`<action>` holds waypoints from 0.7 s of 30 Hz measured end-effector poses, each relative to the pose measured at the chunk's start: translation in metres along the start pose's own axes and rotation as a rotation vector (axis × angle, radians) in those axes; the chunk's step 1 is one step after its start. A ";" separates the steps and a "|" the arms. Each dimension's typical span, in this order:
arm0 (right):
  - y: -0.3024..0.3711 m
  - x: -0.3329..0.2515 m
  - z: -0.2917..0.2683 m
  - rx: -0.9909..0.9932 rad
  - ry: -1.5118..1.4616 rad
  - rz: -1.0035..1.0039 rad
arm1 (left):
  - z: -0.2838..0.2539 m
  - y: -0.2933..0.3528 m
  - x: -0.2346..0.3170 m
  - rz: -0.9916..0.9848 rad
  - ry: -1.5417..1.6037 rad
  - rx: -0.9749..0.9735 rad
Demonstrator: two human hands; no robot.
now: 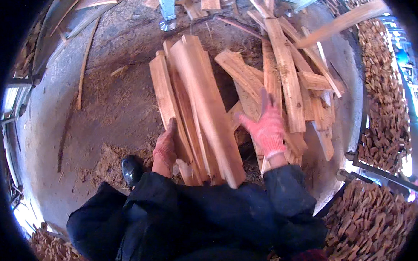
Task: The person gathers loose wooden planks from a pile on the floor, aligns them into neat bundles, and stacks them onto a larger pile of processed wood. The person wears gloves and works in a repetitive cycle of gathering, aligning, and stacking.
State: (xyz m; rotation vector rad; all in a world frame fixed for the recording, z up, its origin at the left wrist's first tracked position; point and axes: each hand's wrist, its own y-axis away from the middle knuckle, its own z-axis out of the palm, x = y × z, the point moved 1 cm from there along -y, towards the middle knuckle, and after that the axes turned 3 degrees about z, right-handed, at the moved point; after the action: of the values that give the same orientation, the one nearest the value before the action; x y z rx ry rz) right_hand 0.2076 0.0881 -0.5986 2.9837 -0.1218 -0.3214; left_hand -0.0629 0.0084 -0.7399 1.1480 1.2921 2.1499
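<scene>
Several long wooden boards (205,98) lie lengthwise in a stack in front of me, their near ends close to my body. My left hand (165,146), in a pinkish glove with dark fingertips, grips the stack's left edge near its lower end; its fingers are partly hidden by the wood. To the right of the stack my right hand (267,129), gloved the same way, has its fingers spread and holds nothing. It hovers over or touches a loose pile of wooden boards (284,73); which of the two I cannot tell. The top board of the stack looks slightly blurred.
Sawdust (104,166) covers the floor around a black shoe (133,170). A light blue metal frame (167,7) stands at the far side. Thin wood strips (88,64) lie on the left. Large heaps of small wood blocks (371,223) fill the right side.
</scene>
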 end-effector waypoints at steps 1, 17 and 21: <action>-0.017 0.013 0.014 0.135 0.145 -0.042 | -0.008 -0.004 -0.003 0.008 0.029 -0.002; 0.047 0.012 -0.058 -0.323 -1.026 0.512 | -0.001 0.013 0.008 0.038 0.026 0.053; 0.142 -0.005 -0.032 -0.274 -0.811 0.285 | 0.015 0.013 0.007 0.018 0.016 0.003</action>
State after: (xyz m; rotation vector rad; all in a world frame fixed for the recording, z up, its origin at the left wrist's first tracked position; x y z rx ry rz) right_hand 0.2008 -0.0477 -0.5459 2.3448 -0.5217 -1.3476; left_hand -0.0541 0.0145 -0.7225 1.1500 1.2975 2.1751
